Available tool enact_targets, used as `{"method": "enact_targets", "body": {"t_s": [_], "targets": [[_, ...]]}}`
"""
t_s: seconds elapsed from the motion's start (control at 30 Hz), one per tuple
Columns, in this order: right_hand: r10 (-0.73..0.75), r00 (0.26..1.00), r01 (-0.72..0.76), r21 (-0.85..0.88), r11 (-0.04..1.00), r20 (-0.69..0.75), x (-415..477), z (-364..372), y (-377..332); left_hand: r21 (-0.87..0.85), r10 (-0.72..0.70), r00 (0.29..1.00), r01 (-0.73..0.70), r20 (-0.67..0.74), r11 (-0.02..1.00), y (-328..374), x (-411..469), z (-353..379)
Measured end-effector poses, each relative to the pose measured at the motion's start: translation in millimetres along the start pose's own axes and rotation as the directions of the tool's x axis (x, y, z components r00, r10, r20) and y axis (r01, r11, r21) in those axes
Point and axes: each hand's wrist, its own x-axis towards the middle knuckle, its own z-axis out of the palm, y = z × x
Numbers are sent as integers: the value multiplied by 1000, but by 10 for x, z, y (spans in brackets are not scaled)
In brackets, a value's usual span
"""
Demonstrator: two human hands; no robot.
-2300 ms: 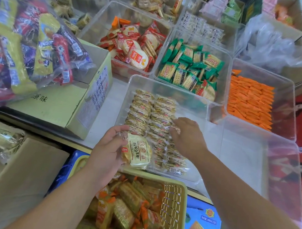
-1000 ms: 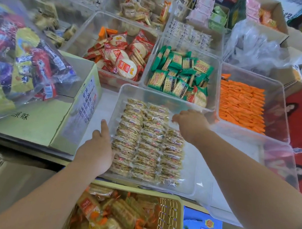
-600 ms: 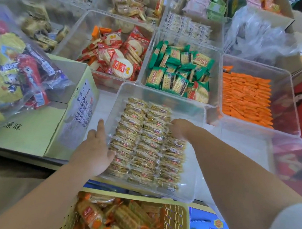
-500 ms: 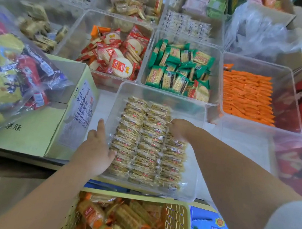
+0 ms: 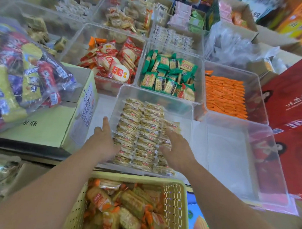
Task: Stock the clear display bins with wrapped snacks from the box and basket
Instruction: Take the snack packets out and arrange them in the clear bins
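A clear display bin (image 5: 156,94) in front of me holds three rows of pale yellow wrapped crackers (image 5: 141,132). My left hand (image 5: 104,143) rests against the bin's left wall, forefinger straight along it and thumb side touching the left row. My right hand (image 5: 177,150) lies flat on the right row with fingers stretched forward. Neither hand holds a packet. Below them a yellow plastic basket (image 5: 174,200) is full of orange-trimmed wrapped snacks (image 5: 127,209). A pale green cardboard box (image 5: 42,127) stands to the left.
A clear bag of mixed snacks (image 5: 19,82) lies on the green box. An empty clear bin (image 5: 235,156) stands on the right. Behind are bins of red rice crackers (image 5: 114,64), green biscuits (image 5: 169,77) and orange packets (image 5: 225,94). Red cartons (image 5: 296,103) stand far right.
The packet my left hand held 2.3 s ago is gone from it. My right hand has drawn back from the far end of the right row to its middle. My left hand stays at the left wall.
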Motion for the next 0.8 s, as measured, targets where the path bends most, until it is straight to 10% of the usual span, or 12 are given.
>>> {"method": "enact_targets", "body": {"t_s": [0.13,0.27,0.4,0.8], "targets": [[-5,1000,4,37,999,17,-596,34,-203,26,65,998,-65,17,998,-50,-308,-193],[-107,994,108,83,991,-20,-998,138,-536,-29,299,926,-313,-230,949,-342,-994,-320],[-286,958,287,47,957,-20,-1251,372,-853,-136,248,805,-373,-539,918,-817,-1732,-338],[-766,627,742,191,642,141,-1675,1363,-2153,-81,-477,754,498,-453,864,-2496,-3436,98]]}}
